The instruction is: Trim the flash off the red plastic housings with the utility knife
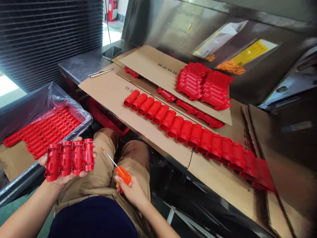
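My left hand (64, 178) holds up a red plastic part (66, 158) made of several joined half-round sections, with dark lines along their edges. Its fingers wrap around the back and sides. In my right hand (130, 189) is an orange-handled screwdriver (123, 174), its thin shaft and orange tip pointing up and left towards the red part without touching it. To the left of the held part, a plastic-lined bin (85, 117) contains rows of similar red parts (53, 127).
On the cardboard-covered table (158, 142) stands a long diagonal row of red tube-shaped pieces (175, 126). Behind it, stacked red parts (190, 81) rest on a raised cardboard sheet (148, 61). A phone (111, 53), pens (101, 72) and bags with orange cords (231, 67) lie farther back.
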Motion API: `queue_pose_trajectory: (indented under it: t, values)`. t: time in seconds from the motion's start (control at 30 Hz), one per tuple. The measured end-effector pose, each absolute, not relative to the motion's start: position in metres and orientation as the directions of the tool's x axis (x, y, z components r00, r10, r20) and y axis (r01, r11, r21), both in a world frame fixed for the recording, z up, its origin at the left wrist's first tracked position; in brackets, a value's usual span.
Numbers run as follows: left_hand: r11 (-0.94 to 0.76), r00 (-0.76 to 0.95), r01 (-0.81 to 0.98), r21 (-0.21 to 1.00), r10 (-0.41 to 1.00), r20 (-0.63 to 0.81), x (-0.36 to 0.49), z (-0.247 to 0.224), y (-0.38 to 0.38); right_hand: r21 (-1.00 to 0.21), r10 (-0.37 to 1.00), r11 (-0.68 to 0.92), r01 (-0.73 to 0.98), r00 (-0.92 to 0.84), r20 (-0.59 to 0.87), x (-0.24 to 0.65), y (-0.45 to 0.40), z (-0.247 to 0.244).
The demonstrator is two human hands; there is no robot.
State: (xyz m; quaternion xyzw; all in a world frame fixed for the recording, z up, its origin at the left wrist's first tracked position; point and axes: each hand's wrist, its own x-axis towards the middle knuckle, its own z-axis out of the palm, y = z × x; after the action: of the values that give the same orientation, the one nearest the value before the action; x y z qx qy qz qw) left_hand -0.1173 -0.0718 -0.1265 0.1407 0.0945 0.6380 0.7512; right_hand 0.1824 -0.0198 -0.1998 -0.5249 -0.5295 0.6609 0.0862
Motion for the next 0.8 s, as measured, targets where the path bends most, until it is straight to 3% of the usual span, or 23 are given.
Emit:
queue_pose_trajectory:
  t: [0.13,0.37,0.5,0.67,0.8]
  values:
    - [0.157,0.184,-0.951,0.265,0.980,0.079,-0.112,-0.124,-0.072,-0.759,0.627,-0.481,0.438,-0.433,-0.648,0.173,-0.015,-0.222]
    - [0.243,0.292,-0.937,0.252,0.940,0.178,-0.111,-0.122,-0.068,-0.736,0.609,-0.508,0.448,-0.418,-0.674,0.184,-0.010,-0.234]
    - [0.209,0.262,-0.949,0.238,0.939,0.224,-0.106,-0.122,-0.064,-0.740,0.617,-0.489,0.462,-0.416,-0.668,0.187,-0.008,-0.238]
    - [0.071,0.186,-0.854,0.516,0.967,0.176,-0.088,-0.126,-0.055,-0.745,0.611,-0.457,0.486,-0.437,-0.660,0.194,0.000,-0.241]
    - [-0.041,0.010,-0.550,0.834,0.998,0.055,-0.099,-0.131,-0.053,-0.711,0.591,-0.443,0.547,-0.418,-0.690,0.206,0.005,-0.248]
